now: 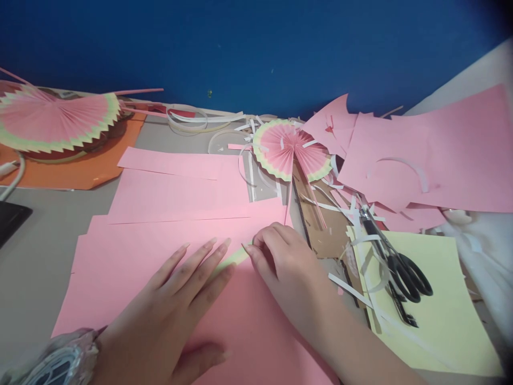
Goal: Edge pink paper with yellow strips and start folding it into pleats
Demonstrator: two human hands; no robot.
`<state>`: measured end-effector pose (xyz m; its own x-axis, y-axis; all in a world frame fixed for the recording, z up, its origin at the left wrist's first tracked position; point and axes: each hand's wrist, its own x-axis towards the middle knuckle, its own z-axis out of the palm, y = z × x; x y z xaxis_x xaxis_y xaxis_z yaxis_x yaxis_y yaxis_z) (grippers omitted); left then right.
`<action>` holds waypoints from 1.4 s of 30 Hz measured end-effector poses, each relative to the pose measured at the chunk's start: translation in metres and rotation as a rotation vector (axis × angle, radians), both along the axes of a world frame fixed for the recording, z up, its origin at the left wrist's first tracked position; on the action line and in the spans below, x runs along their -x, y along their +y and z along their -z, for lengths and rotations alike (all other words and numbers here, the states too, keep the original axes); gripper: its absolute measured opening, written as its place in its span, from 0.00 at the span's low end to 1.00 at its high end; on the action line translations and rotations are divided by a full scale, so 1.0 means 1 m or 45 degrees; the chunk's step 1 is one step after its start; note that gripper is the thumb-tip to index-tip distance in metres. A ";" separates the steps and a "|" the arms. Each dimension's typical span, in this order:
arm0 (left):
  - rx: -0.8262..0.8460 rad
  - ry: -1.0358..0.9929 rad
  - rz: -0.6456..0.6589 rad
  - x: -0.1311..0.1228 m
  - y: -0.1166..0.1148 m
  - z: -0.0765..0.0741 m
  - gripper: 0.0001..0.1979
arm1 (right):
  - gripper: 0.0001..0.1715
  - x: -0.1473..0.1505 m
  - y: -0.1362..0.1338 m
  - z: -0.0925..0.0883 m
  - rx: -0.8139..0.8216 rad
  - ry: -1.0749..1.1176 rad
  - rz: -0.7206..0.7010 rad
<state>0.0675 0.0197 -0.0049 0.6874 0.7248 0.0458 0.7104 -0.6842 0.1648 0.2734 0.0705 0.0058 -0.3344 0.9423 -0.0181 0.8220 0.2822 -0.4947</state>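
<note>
My left hand (176,305) lies flat with fingers stretched out on a large pink paper sheet (132,251), pressing it down. My right hand (282,262) is curled beside it, its fingertips pinching a thin yellow-green paper strip (234,258) that lies on the pink sheet between both hands. More pink sheets (176,187) are stacked behind.
A small pleated pink-and-yellow paper fan (290,148) lies behind my right hand. A larger fan (52,120) rests on orange paper (80,171) at far left. Black scissors (396,262) lie on a yellow sheet (444,310) at right. Pink offcuts (441,155) and white paper strips (348,289) litter the back right.
</note>
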 end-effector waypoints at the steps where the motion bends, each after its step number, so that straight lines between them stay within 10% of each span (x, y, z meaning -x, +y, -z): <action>1: -0.002 0.008 0.014 0.000 0.000 0.000 0.37 | 0.08 0.000 0.000 0.000 0.002 0.001 -0.001; 42: -0.061 0.032 0.006 -0.001 0.001 -0.003 0.37 | 0.15 0.002 0.008 0.002 -0.025 -0.072 0.026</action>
<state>0.0681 0.0212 -0.0022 0.6924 0.7188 0.0630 0.7105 -0.6944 0.1136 0.2712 0.0785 0.0036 -0.3140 0.9492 -0.0182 0.8542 0.2741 -0.4418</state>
